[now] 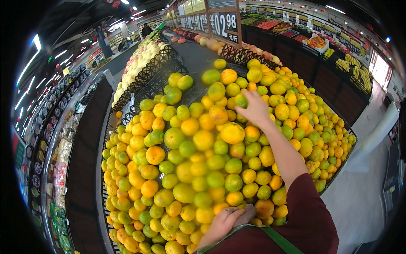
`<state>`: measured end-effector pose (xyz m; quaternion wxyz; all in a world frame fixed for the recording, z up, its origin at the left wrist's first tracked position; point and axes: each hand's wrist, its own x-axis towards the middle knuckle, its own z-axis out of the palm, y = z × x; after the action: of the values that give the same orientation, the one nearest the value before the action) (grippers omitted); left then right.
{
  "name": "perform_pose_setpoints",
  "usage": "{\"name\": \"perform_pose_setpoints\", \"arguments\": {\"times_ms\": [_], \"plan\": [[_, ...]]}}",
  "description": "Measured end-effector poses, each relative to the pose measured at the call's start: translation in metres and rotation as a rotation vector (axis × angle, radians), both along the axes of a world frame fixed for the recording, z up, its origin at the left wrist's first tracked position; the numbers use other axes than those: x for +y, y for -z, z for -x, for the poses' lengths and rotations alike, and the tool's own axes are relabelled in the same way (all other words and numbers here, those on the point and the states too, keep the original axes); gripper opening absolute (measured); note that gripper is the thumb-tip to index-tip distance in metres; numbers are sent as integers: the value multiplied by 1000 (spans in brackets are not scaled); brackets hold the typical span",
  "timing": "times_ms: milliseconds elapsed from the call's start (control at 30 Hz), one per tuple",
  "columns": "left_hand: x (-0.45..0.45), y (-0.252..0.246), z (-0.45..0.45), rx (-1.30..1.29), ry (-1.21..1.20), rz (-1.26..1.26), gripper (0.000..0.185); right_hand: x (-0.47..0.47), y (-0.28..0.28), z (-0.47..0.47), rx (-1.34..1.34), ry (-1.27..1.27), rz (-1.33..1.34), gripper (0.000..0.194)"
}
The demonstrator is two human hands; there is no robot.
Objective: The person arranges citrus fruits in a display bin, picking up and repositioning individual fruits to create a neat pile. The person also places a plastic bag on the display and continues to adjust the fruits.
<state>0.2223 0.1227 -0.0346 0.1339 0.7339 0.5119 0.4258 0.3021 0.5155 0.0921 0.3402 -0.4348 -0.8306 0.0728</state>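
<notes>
A wide heap of green, yellow and orange mandarins (pixel 203 139) lies before me. My right hand (pixel 255 108) reaches to the upper part of the heap, its fingers around a green mandarin (pixel 241 100). Close to my body, my left hand (pixel 223 222) holds a crumpled greyish-brown cloth (pixel 245 215) against the lower fruit. The cloth is partly covered by the fingers. A large yellow-orange mandarin (pixel 232 133) sits just below the right hand. Part of the heap's middle looks blurred.
Black lattice dividers (pixel 149 71) edge the display, with pale round fruit (pixel 146 58) beyond the left one. A price board (pixel 223 23) stands behind the heap. A packaged-goods case (pixel 63 152) runs along the left, and floor (pixel 352 203) shows at right.
</notes>
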Motion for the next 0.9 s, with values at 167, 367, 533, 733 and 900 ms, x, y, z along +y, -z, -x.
{"name": "perform_pose_setpoints", "arguments": {"times_ms": [167, 367, 533, 733, 900], "plan": [[-1, 0, -1, 11, 4, 15, 47, 15, 7, -39, -71, 443, -123, 58], [-1, -1, -1, 16, 1, 29, 49, 15, 17, -27, 111, 200, -419, 41], [0, 3, 1, 22, 13, 45, 48, -17, 14, 32, 35, -355, 40, 58], [-1, 6, 0, 6, 18, 31, 48, -20, 11, 62, 108, -398, 213, 81], [0, 5, 0, -1, 19, -1, 48, -26, -9, 27, 39, -77, -286, 73]]}}
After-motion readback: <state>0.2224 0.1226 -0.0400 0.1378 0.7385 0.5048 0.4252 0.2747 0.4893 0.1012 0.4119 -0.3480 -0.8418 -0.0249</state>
